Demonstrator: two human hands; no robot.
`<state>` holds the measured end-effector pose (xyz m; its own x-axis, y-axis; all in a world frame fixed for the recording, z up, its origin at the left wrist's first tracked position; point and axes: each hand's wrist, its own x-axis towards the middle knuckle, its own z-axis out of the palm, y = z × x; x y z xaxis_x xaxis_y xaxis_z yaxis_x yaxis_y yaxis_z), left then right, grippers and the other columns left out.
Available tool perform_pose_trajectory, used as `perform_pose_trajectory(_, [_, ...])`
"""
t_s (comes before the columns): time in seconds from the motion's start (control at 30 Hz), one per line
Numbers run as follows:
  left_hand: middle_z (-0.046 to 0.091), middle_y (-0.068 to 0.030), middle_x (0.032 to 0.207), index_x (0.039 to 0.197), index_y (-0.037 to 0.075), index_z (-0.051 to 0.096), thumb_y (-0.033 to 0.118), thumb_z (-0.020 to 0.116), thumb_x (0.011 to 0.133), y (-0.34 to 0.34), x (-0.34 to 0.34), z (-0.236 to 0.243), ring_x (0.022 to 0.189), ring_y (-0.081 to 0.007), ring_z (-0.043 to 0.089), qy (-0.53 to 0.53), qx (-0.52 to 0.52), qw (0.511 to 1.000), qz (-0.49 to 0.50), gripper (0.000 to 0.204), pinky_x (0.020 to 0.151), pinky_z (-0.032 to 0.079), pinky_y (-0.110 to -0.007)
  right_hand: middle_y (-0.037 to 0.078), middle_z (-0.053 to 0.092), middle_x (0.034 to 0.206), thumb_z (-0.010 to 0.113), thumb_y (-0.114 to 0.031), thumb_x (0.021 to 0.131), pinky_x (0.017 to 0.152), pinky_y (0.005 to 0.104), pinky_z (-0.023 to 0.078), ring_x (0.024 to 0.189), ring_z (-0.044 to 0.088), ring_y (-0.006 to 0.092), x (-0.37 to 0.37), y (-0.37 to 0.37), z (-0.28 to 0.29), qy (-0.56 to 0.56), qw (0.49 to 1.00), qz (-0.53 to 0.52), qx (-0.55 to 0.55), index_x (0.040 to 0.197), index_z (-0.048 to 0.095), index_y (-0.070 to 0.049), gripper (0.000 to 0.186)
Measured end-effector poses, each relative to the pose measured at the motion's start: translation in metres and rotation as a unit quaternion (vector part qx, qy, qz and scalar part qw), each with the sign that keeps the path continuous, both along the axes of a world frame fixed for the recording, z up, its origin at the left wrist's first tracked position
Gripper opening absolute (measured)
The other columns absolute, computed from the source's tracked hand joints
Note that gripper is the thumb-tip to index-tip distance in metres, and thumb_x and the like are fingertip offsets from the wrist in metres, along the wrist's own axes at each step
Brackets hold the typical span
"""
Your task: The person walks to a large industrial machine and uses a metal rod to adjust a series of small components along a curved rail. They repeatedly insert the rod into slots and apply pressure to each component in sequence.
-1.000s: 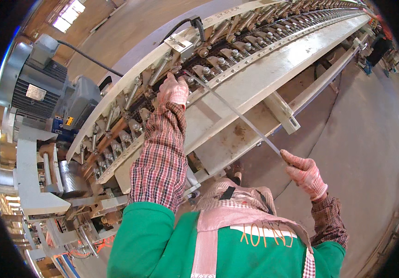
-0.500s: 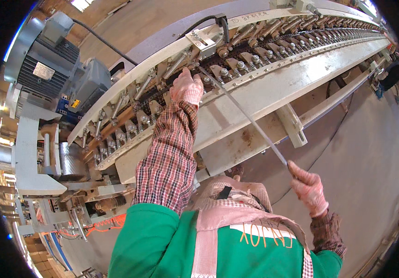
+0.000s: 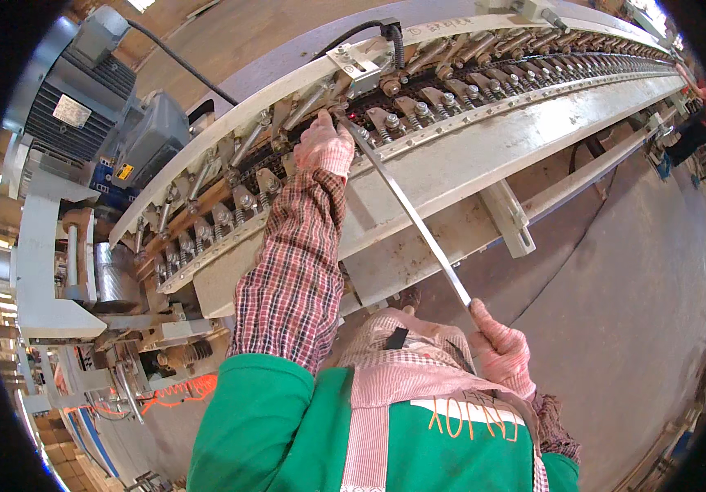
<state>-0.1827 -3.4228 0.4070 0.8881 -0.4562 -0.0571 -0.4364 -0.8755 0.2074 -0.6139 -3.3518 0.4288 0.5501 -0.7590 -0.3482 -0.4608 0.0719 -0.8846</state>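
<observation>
One long strip slants across the machine

In my head view, its axis runs from the spring row, upper left, to lower right. I see the right hand wrapped around its lower end; the left hand bends beside the upper end, whether gripping I can't tell.

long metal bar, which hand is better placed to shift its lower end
Probably the right hand: it grips the lower end of the metal bar, while the left hand is up at the machine, near the bar's upper end.
</observation>
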Motion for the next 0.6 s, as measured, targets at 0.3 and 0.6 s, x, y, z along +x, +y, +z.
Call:
perform_pose_trajectory(0.3, [0.062, -0.0112, 0.138, 0.14, 0.013, 0.051, 0.045, 0.05, 0.1, 0.001, 0.006, -0.013, 0.127, -0.032, 0.059, -0.028, -0.026, 0.999, -0.012, 0.051, 0.103, 0.047, -0.049, 0.01, 0.077, 0.102, 0.071, -0.003, 0.091, 0.081, 0.0214, 0.05, 0.09, 0.068, 0.008, 0.008, 0.008, 0.004, 0.03, 0.999, 0.012, 0.019, 0.134, 0.068, -0.012, 0.045])
perform_pose_trajectory(0.6, [0.062, -0.011, 0.138, 0.14, 0.011, 0.05, 0.043, 0.052, 0.1, -0.002, 0.003, -0.01, 0.129, -0.0324, 0.057, -0.007, -0.029, 1.0, -0.004, 0.051, 0.103, 0.045, -0.049, 0.004, 0.076, 0.104, 0.069, -0.001, 0.091, 0.086, 0.021, 0.049, 0.096, 0.063, 0.0045, -0.001, 0.015, 0.001, 0.015, 0.999, -0.024, 0.043, 0.134, 0.069, -0.014, 0.044])
